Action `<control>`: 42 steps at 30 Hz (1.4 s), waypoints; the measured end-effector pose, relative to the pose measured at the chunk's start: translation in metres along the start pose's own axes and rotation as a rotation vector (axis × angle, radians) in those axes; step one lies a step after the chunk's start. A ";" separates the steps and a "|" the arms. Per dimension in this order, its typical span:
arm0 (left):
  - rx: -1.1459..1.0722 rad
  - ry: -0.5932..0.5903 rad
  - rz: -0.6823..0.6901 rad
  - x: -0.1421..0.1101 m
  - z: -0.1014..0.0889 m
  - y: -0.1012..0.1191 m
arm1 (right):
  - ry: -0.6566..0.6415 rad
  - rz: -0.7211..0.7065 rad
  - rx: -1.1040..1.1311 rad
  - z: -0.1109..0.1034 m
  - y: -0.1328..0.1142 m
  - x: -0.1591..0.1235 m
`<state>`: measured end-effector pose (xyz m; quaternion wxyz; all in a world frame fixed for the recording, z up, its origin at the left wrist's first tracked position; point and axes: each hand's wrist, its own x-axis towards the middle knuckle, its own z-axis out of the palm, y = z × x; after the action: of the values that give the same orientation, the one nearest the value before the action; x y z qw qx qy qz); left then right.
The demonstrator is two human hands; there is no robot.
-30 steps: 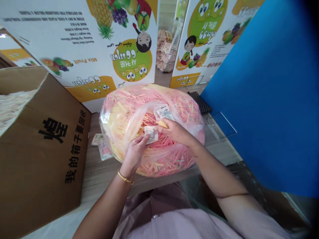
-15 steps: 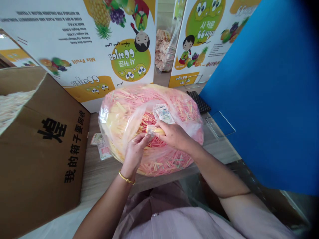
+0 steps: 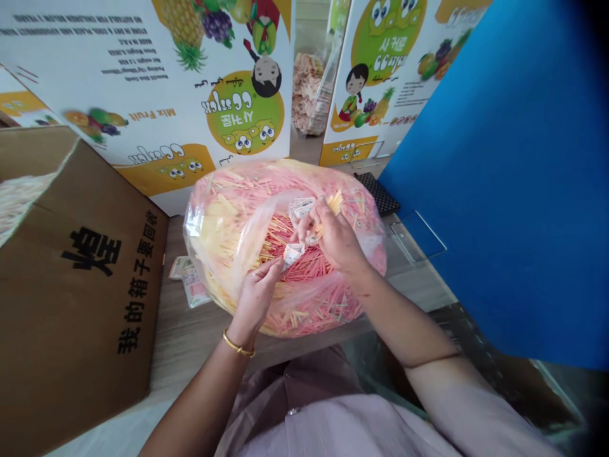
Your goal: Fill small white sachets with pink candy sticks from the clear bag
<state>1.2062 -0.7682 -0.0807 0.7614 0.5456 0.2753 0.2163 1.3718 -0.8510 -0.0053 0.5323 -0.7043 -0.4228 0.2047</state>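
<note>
A large clear plastic bag (image 3: 214, 247) full of thin pink and yellow candy sticks lies in front of me, its mouth open over red and yellow sticks (image 3: 309, 266). My left hand (image 3: 259, 289) pinches a small printed packet (image 3: 294, 254) above that opening. In my right hand (image 3: 337, 238) is a bunch of yellow candy sticks (image 3: 335, 202), standing up between thumb and palm. The fingertips of this hand are close to a few printed packets (image 3: 301, 207) lying on the bag, which they partly cover.
A brown carton (image 3: 95, 285) holding pale items stands at left. White printed cartons (image 3: 181, 95) line the back, with a bag of wrapped pieces (image 3: 311, 95) between them. At right are a blue panel (image 3: 499, 190), a wire stand (image 3: 419, 236) and a black dotted item (image 3: 378, 193). More packets (image 3: 190, 279) lie on the table.
My right hand has moved away from my left and turned upward with the yellow sticks. The left hand stays low, now with a printed packet showing at its fingertips.
</note>
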 end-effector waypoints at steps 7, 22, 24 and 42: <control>0.038 -0.012 0.024 -0.003 0.002 0.004 | 0.004 -0.008 0.081 0.025 0.004 -0.011; -0.068 -0.021 -0.038 -0.001 0.006 0.007 | -0.274 0.135 0.446 0.019 0.019 0.000; -0.130 -0.013 -0.071 0.000 0.008 0.010 | -0.251 0.108 0.412 0.020 0.022 0.002; -0.328 -0.071 -0.242 -0.004 0.010 0.024 | -0.394 -0.049 0.068 0.001 0.022 0.001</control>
<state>1.2087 -0.7707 -0.0547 0.8698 0.3843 0.2730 0.1457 1.3797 -0.8515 -0.0263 0.4677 -0.6217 -0.5285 0.3398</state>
